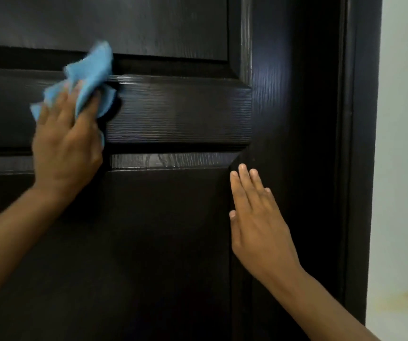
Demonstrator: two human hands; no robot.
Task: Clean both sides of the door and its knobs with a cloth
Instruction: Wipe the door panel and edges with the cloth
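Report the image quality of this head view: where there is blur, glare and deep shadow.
Head view: the blue cloth and left hand are smeared by motion blur; the right hand, flat on the door, is sharper. Glare streaks the middle rail and the stile right of it; the lower panel sinks into deep shadow. The wall looks bright and washed out.

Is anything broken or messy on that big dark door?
Nothing looks broken. The door has shiny streaks on its middle rail beside the blue cloth, possibly damp. The one odd spot is a faint yellowish stain low on the pale wall at the right.
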